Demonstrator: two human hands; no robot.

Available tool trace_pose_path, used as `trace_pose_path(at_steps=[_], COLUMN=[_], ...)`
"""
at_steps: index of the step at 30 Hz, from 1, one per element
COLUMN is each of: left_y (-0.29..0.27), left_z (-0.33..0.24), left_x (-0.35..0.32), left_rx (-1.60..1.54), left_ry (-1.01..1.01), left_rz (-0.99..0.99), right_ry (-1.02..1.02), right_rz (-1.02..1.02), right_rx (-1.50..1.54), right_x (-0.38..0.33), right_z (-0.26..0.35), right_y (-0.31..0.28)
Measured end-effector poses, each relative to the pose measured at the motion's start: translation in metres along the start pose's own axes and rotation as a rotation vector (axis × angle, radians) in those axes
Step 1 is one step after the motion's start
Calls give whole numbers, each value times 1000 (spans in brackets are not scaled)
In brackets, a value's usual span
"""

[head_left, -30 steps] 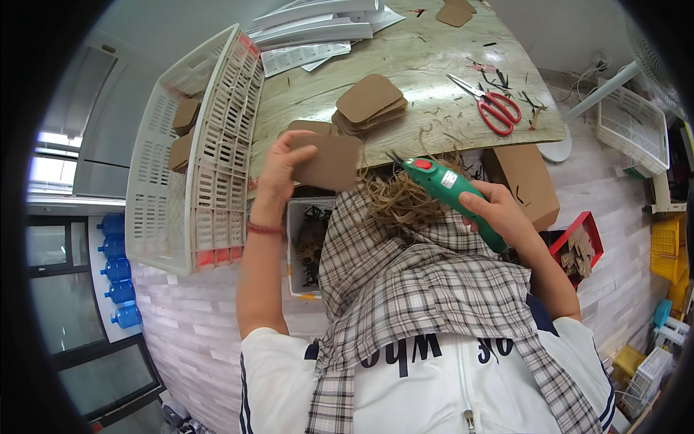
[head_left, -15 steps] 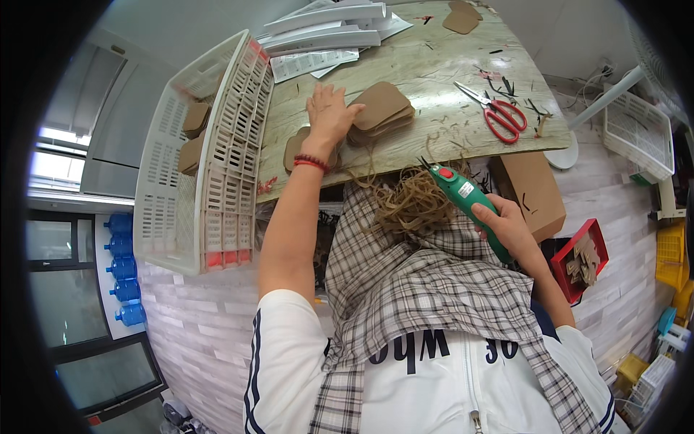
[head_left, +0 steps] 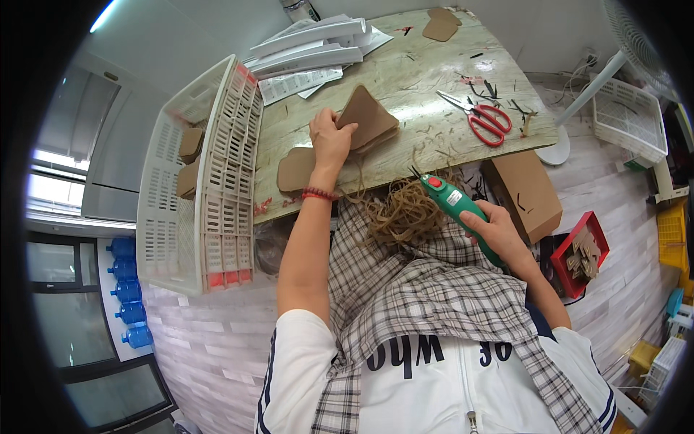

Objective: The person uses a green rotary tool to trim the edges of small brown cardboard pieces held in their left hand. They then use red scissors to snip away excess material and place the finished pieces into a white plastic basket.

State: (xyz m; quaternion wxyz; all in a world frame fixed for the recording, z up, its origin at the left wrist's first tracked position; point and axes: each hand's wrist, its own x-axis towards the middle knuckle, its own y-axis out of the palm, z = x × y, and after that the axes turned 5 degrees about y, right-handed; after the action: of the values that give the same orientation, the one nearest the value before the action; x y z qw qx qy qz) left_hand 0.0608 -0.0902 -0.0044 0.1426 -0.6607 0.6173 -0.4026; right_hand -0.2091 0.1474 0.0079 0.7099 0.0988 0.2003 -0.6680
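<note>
My left hand (head_left: 331,139) pinches the edge of a tan panel with rounded corners (head_left: 363,116), tilted up from the stack of similar panels (head_left: 377,142) beneath it. Whether they are leather or board I cannot tell. Left of that wrist, another small pile of tan panels (head_left: 295,171) lies by the table's front edge. In my right hand (head_left: 499,230) is a green handheld power tool (head_left: 460,205) with a red button and a thin two-pronged tip. Its tip points at the table edge, above a tangle of tan strips (head_left: 406,212) on my checked apron (head_left: 434,293).
Red-handled scissors (head_left: 486,121) and dark scraps lie on the table (head_left: 426,79). Papers (head_left: 311,54) are heaped at the back left. A white plastic crate (head_left: 230,181) stands left, holding tan pieces. Right are a cardboard box (head_left: 526,194), a red tray of offcuts (head_left: 560,262) and a fan (head_left: 611,69).
My left hand has closed on the top panel and raised its edge off the stack. The right hand still grips the green tool. The whole view has shifted slightly.
</note>
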Motion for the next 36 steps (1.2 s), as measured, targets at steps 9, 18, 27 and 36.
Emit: trace_pose_path(at_steps=[9,18,27,36], left_y=[11,33,43,54], left_z=[-69,-88,-98,-100], left_x=[-52,-60,-68,-85], left_rx=[-1739,-2030,-2024,-1984], left_ry=[-406,-483,-551,-500], left_rz=[-293,-283,-295,-188], right_ry=[-109,-112,-129,-152], right_rz=[-121,-144,-137,-164], right_rx=[122,185,186,175], right_x=[2,-2,-6,-4], right_z=[34,44,47,52], right_y=[13,14,12,11])
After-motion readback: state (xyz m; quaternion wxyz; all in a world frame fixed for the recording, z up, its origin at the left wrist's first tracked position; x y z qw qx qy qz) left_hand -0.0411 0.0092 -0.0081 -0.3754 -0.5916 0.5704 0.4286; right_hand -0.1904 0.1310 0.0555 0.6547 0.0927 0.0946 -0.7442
